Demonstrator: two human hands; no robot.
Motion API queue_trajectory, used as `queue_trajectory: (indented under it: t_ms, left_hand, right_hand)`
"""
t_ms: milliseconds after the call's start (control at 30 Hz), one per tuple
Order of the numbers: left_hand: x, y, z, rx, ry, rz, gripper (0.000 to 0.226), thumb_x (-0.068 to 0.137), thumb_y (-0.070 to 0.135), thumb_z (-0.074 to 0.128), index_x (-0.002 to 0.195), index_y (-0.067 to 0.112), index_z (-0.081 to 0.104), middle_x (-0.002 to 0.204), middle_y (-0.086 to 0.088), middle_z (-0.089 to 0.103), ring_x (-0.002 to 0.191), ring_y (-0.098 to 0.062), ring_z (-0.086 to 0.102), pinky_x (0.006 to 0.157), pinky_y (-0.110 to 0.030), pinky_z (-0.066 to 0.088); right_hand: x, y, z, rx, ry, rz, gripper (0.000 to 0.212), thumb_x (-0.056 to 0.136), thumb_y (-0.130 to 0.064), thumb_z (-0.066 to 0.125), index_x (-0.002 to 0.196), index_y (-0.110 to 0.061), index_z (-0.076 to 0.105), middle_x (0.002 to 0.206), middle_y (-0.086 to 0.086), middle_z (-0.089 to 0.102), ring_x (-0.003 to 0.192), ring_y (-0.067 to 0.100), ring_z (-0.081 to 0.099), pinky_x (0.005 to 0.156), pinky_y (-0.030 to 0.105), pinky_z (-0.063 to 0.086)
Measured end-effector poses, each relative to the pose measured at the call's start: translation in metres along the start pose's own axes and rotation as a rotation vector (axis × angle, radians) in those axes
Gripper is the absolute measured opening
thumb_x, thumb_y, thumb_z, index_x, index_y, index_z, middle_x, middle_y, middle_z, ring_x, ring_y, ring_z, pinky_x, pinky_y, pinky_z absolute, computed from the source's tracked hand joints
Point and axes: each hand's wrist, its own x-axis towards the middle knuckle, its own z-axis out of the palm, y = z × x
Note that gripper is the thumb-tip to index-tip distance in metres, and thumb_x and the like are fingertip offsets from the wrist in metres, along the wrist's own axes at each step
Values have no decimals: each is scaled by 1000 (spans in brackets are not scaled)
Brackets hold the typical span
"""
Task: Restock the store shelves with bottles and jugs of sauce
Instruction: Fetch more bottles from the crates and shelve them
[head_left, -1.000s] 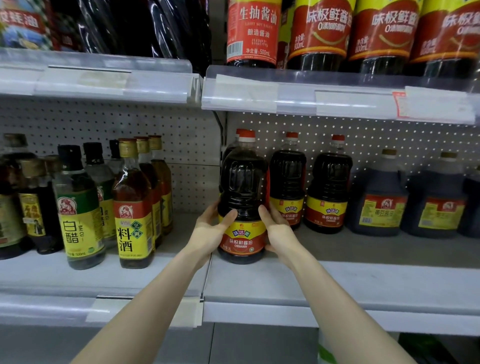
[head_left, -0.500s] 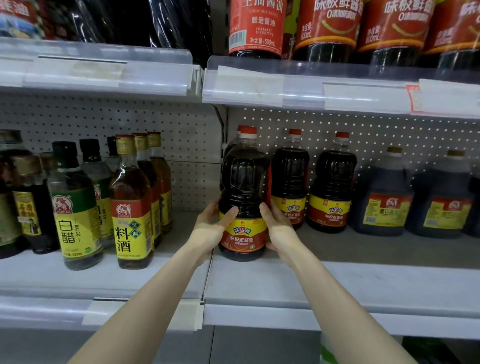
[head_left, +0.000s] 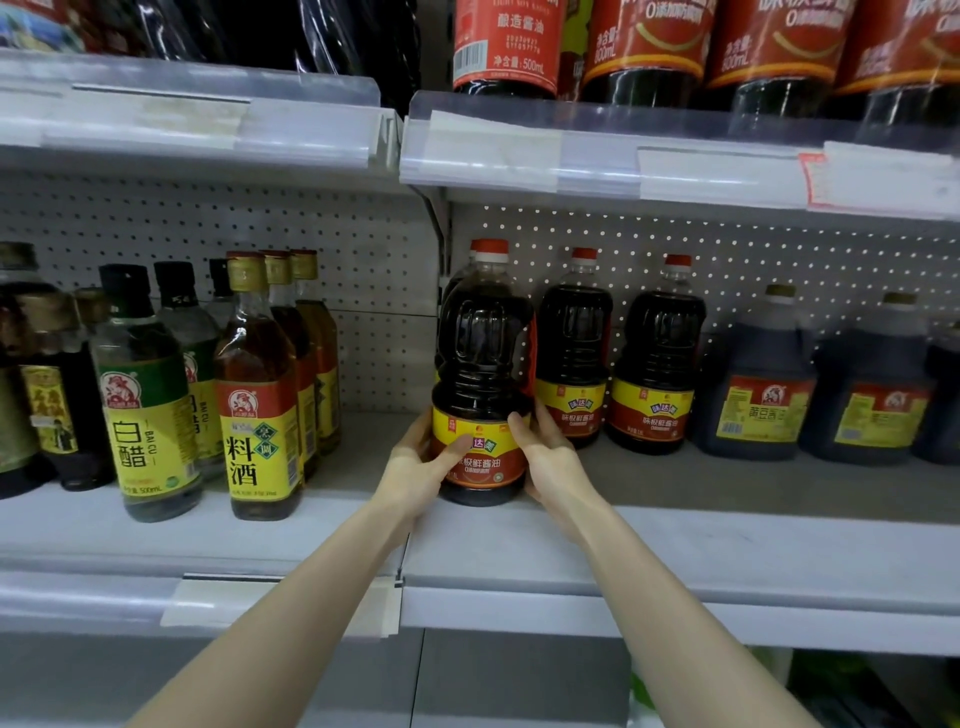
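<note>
Pegboard-backed shelf (head_left: 675, 545), middle tier: the soy sauce jug (head_left: 483, 364) stands at the left end of its row, barely shifted in the last second. My left hand (head_left: 415, 467) and right hand (head_left: 556, 467) still clasp its label, fingers (head_left: 460, 448) curled round it. Placement looks nearly finished.

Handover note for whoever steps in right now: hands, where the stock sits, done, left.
Left hand grips the soy sauce jug low on its left side; right hand grips its right side.
Jug stands upright on the middle shelf, forward of the next matching jug to its right.
Done: jug is on the shelf.
Left: probably slide it back in line, let go. Further stock is not in view.
</note>
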Motion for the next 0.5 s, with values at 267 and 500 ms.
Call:
queue_trajectory:
  t_ms: [267,500]
  left_hand:
    - [-2,-8,-4,65,-31,21,60,88,24,66,142,26,39,118,12,57,108,-6,56,74,-9,45]
    - [-2,-10,-3,77,-55,45,58,91,22,62,142,31,35,121,11,56,99,8,53,68,-3,46]
  right_hand:
    - [-4,7,-2,-77,2,14,63,94,-44,53,150,-32,28,141,-1,49,129,22,48,104,32,41]
    - [-4,21,-2,-155,21,-13,71,87,-58,56,149,-41,26,146,-3,48,132,22,45,111,43,38]
